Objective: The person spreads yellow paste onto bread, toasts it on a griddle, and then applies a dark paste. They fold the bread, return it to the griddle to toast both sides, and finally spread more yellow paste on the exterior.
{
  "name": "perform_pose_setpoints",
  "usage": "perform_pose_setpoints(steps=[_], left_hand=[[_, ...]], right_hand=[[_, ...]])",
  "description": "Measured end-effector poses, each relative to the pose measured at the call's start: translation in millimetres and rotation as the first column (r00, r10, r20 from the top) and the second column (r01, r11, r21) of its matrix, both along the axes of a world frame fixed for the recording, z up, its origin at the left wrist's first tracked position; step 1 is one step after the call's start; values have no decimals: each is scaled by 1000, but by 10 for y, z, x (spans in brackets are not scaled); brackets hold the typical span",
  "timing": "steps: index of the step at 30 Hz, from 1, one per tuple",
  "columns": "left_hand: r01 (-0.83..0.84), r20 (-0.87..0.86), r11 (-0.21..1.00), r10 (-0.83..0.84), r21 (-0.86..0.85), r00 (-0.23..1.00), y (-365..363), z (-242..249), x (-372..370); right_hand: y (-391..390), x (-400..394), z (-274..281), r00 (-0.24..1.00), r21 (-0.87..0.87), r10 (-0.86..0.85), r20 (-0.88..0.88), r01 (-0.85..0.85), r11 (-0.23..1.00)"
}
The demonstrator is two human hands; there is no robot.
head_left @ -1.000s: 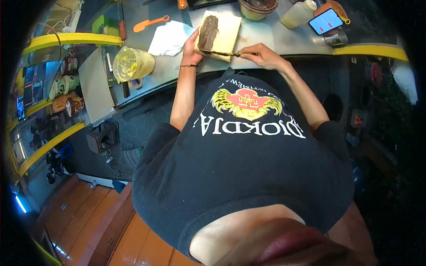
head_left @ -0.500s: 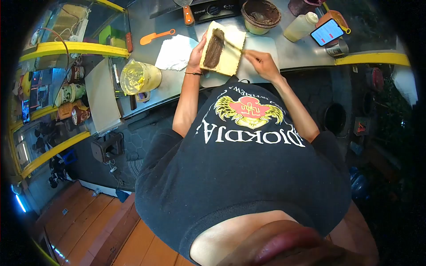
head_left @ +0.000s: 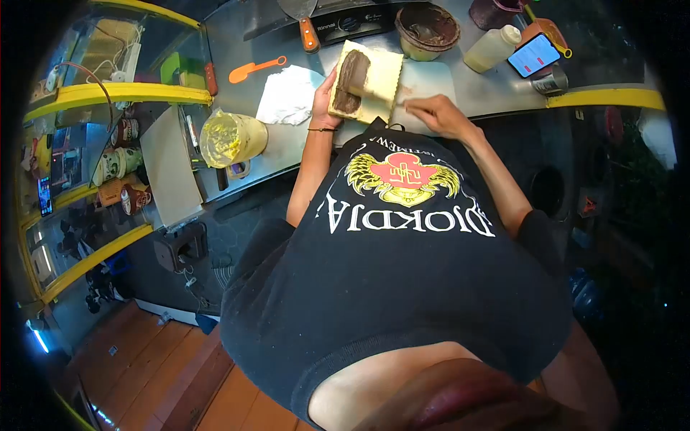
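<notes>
My left hand point(head_left: 325, 99) holds a pale yellow slab of bread point(head_left: 387, 79) by its left edge, tilted above the metal counter. A strip of brown spread point(head_left: 352, 75) covers the slab's left part. My right hand point(head_left: 437, 115) is closed on a thin spreading tool point(head_left: 377, 94), blurred by motion, whose far end lies over the spread. Behind the slab stands a tub of brown spread point(head_left: 428, 32). White paper point(head_left: 287, 95) lies left of my left hand.
A tub with yellow smears point(head_left: 233, 138) stands at the left, near an orange spatula point(head_left: 257, 68). A scraper point(head_left: 309, 34) lies by the stove point(head_left: 350, 25). At the right are a squeeze bottle point(head_left: 492, 49), a phone point(head_left: 533, 56) and a metal can point(head_left: 550, 80).
My right hand has moved slightly down and right, and the tool now reaches a lower part of the spread. The slab appears slightly farther right in the view.
</notes>
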State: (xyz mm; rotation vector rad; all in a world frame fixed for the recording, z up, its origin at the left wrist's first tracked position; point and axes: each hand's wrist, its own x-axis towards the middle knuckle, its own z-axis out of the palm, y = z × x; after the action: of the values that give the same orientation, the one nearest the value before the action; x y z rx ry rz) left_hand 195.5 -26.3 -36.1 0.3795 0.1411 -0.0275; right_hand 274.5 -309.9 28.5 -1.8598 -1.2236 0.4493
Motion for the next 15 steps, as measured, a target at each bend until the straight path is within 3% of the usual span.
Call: perform_pose_setpoints(steps=[2,4,5,6,8,9,10,12,14,15], left_hand=[[13,-62,999,-15,-39,998,43,-88,10],[19,-39,995,-23,-96,999,54,-152,-15],[12,-43,995,-16,-104,999,55,-168,-32],[54,30,985,-49,-163,998,57,-179,-51],[96,101,971,-75,-219,992,24,-104,-76],[49,22,985,-46,-168,999,-4,-49,-78],[5,-55,994,-11,-111,998,-24,-12,-86],[15,-52,994,-21,-110,998,15,-57,-55],[88,-37,986,-94,-144,995,37,-51,-58],[62,-64,994,-68,-91,996,68,-123,-52]], right_hand=[[-21,-70,172,994,-25,57,-89,-59,998],[-53,-25,215,980,-83,-35,-196,19,996],[-40,48,125,973,16,-60,-223,65,998],[-20,110,83,972,9,-55,-228,58,998],[68,171,161,908,-52,-310,-282,308,950],[100,199,233,890,-152,-342,-301,310,939],[82,173,145,891,-152,-338,-303,305,940],[30,93,-92,978,29,3,-206,3,1000],[2,-206,186,977,-19,61,-202,-66,998],[-39,-236,177,966,-38,-12,-257,2,999]])
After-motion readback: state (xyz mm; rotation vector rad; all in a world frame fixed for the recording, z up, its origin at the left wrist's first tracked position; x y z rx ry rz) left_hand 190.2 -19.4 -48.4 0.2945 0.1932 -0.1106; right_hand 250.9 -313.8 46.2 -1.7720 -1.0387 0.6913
